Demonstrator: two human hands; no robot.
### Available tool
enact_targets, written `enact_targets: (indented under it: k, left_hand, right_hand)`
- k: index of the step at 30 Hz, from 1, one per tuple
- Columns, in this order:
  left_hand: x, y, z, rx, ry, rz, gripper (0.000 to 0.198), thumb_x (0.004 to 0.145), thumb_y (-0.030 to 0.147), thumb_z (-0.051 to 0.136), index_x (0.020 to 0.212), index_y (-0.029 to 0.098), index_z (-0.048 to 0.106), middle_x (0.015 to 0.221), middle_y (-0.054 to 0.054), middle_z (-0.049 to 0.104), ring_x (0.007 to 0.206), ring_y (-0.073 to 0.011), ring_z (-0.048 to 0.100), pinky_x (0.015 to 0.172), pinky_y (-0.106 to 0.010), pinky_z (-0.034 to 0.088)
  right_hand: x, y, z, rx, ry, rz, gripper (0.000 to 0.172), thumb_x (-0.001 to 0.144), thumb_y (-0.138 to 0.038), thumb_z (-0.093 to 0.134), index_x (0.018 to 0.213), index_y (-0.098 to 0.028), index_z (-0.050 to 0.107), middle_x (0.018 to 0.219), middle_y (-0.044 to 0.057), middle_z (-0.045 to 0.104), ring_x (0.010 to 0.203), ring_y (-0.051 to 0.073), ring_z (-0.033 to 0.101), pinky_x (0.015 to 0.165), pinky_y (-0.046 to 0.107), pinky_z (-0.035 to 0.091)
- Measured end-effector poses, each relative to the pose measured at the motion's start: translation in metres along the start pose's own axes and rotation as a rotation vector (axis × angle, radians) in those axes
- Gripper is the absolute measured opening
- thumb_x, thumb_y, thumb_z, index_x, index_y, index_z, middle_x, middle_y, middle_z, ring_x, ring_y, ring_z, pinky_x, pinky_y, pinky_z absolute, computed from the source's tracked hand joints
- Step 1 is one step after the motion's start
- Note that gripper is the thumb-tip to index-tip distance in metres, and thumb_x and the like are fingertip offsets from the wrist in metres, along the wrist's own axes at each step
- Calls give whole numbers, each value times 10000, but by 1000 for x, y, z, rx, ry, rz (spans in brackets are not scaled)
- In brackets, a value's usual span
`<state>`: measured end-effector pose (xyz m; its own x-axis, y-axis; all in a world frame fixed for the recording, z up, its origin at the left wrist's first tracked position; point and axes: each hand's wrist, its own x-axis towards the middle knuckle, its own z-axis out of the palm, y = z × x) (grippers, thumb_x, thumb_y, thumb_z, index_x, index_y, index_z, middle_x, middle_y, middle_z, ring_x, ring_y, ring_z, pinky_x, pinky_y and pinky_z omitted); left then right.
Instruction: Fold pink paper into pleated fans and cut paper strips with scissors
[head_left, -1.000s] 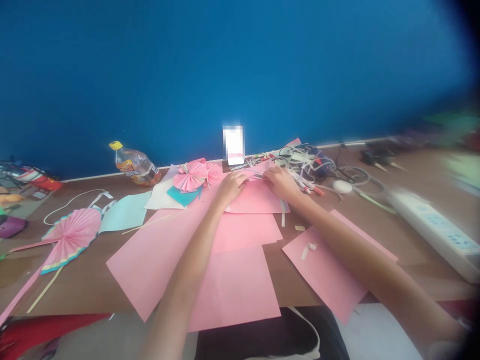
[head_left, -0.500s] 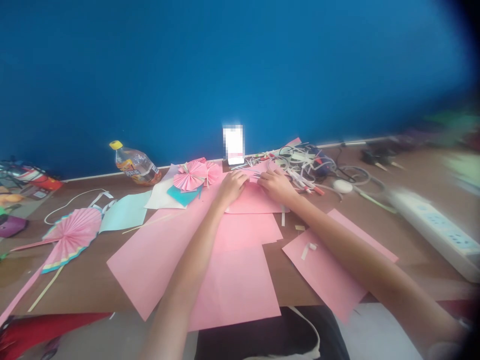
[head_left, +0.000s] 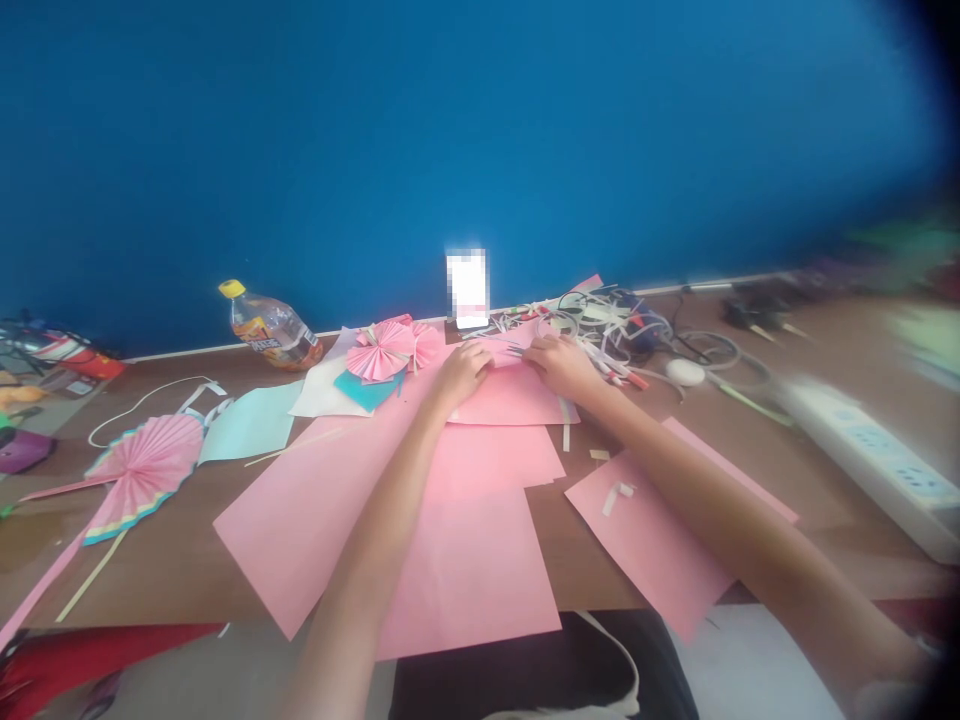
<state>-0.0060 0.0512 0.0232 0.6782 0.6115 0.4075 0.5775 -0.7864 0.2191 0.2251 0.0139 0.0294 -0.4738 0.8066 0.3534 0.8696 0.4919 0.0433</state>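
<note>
Both my arms reach far across a brown table (head_left: pixel 172 560). My left hand (head_left: pixel 463 372) and my right hand (head_left: pixel 561 364) rest on the far edge of a pink paper sheet (head_left: pixel 510 398), fingers curled and pressed on its folded pleats (head_left: pixel 510 347). Larger pink sheets (head_left: pixel 420 530) lie under my forearms, and another pink sheet (head_left: pixel 660 540) lies under my right arm.
A pink folded rosette (head_left: pixel 382 350), a pink paper fan (head_left: pixel 142 470), light blue paper (head_left: pixel 251 425) and a plastic bottle (head_left: pixel 270 330) lie to the left. Cables, pens and paper strips (head_left: pixel 622 335) pile behind my right hand. A white power strip (head_left: pixel 870 450) lies at right. A blue wall stands behind.
My right hand slid a little left along the pleated edge, then back right. My left hand has barely moved.
</note>
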Motion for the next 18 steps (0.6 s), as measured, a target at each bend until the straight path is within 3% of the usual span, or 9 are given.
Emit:
enact_targets:
  k: [6, 11, 18]
  left_hand:
    - [1, 1, -3, -29, -37, -20, 199, 818, 24, 494, 837, 176, 622, 931, -70, 615, 963, -220, 562, 883, -363, 464]
    - [4, 6, -7, -6, -115, -2, 292, 741, -38, 441, 844, 185, 599, 954, -70, 622, 977, -223, 564, 893, -360, 468]
    - [4, 10, -3, -68, -95, -42, 466, 738, -37, 426, 1106, 192, 598, 1187, -80, 620, 1156, -231, 537, 1007, -391, 433]
  right_hand:
    - [2, -3, -3, -10, -43, 11, 249, 902, -138, 461, 881, -189, 704, 881, 82, 649, 834, 213, 534, 706, 337, 268]
    - [2, -4, -5, -11, -84, 39, 240, 878, -111, 463, 933, -176, 687, 907, 95, 652, 826, 216, 543, 684, 334, 266]
    - [0, -7, -6, 3, -86, 72, 280, 898, -99, 423, 982, -172, 680, 952, 110, 646, 859, 225, 546, 683, 330, 286]
